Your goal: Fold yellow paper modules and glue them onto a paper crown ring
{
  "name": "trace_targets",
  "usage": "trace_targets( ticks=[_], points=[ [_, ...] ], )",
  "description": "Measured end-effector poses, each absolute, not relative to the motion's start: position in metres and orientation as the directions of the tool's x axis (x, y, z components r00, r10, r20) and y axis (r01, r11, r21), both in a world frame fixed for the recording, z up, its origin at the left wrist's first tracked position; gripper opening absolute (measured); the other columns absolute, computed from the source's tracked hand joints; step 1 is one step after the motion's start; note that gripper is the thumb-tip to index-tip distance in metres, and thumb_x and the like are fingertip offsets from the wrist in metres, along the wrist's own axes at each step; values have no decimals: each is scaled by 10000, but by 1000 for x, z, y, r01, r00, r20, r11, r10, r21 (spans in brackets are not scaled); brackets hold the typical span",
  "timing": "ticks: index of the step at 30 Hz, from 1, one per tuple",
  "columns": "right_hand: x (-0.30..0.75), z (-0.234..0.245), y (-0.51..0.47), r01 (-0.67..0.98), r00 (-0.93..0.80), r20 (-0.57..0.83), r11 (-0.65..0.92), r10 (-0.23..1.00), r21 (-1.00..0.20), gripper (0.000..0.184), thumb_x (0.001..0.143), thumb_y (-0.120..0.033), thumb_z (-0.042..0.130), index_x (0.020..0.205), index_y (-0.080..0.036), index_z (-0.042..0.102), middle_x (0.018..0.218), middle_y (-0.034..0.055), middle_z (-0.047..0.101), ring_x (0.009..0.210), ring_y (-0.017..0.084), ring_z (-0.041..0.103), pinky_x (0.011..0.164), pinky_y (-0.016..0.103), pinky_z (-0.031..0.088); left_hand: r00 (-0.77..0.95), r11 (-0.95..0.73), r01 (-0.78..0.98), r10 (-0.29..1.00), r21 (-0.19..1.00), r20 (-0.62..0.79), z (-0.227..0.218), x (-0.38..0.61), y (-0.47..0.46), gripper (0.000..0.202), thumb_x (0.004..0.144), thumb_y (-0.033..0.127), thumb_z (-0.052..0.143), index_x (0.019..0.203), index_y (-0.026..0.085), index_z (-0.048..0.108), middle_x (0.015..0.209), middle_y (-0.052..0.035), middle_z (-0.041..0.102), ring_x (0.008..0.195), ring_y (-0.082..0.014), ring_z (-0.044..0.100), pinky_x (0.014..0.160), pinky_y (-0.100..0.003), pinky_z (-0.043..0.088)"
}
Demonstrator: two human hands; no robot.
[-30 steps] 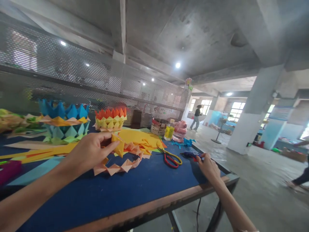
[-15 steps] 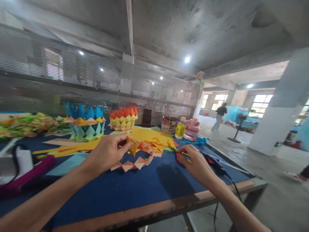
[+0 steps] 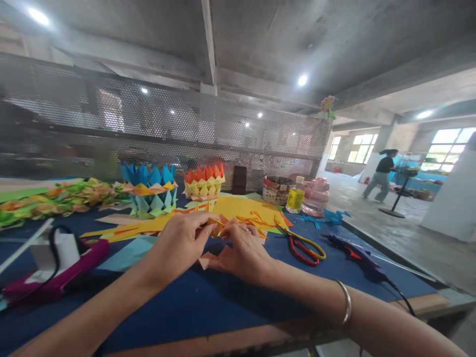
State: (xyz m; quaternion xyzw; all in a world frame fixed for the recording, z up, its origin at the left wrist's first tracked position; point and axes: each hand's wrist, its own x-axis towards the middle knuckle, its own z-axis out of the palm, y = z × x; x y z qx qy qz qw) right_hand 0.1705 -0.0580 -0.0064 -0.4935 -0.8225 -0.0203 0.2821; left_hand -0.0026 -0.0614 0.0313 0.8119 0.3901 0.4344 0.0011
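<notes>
A small piece of folded yellow paper [image 3: 216, 226] is pinched between the thumb and fingers of my left hand [image 3: 186, 243]. My right hand [image 3: 247, 250] has its fingers closed on the same piece from the other side, and they hide most of it. Under and beside my right hand shows a peach zigzag paper chain [image 3: 208, 261], partly covered. Scissors [image 3: 307, 249] with one red and one yellow handle lie on the blue tabletop [image 3: 193, 310], apart from both hands.
Yellow sheets [image 3: 234, 204] and paper strips lie behind my hands. Paper crowns [image 3: 152, 198], a basket [image 3: 277, 190], a yellow-labelled bottle [image 3: 295, 197] and a pink bottle [image 3: 315, 198] stand farther back. A corded glue gun [image 3: 357, 255] lies right, a magenta object [image 3: 59, 272] left. One person [image 3: 383, 173] stands beyond.
My right hand has let go of the scissors, which now lie on the table, and has come left to meet my left hand at the yellow paper. The view has turned slightly left.
</notes>
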Motion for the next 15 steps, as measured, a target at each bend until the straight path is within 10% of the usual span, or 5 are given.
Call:
trace_targets(
  ticks=[6,15],
  points=[
    [172,-11,-60,729,-468,520,645,714,-229,272,833,-454,678,703,-215,681,650,-24,693,722,147,591,889,363,306,265,-680,550,692,484,671,42,-9,-66,217,869,283,523,894,209,725,911,-11,766,785,-176,704,648,-227,521],
    [187,-14,-75,600,-699,610,771,374,215,248,938,-153,487,714,-195,586,697,-15,613,789,164,501,878,394,295,445,-584,547,810,600,383,66,-11,-51,224,843,311,542,745,207,713,711,19,719,624,-151,661,537,-208,482]
  ],
)
